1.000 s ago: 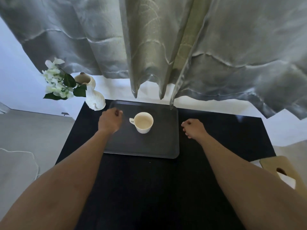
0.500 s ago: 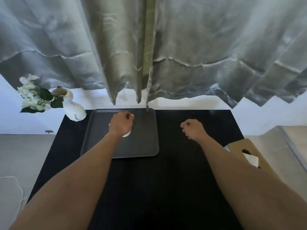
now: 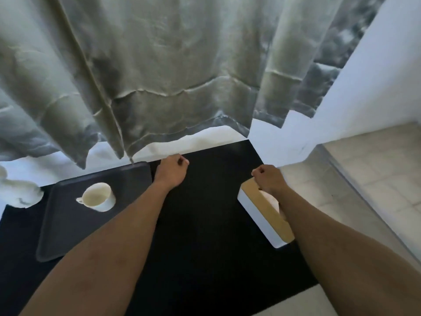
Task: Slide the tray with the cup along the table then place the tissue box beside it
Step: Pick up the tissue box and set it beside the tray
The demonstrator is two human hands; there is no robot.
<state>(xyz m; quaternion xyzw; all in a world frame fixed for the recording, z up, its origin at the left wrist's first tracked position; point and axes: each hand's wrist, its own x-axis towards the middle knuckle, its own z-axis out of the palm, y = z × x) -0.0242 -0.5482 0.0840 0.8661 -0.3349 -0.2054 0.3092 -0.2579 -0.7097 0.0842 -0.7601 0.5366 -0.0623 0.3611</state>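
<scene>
Head view: tissue box (image 3: 265, 210) beneath right fingers (image 3: 258, 172).

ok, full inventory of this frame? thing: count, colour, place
table: 1, black, centre
tray: 1, dark grey, left part of the table
cup: 1, white, upright on the tray
tissue box: 1, white with tan lid, right edge of the table, partly under the right forearm
vase: 1, white, far left, cut off by the frame
curtain: 1, grey-green, behind the table
left hand: 1, fingers curled, right of the tray
right hand: 1, fingers curled, at the box's far end
</scene>
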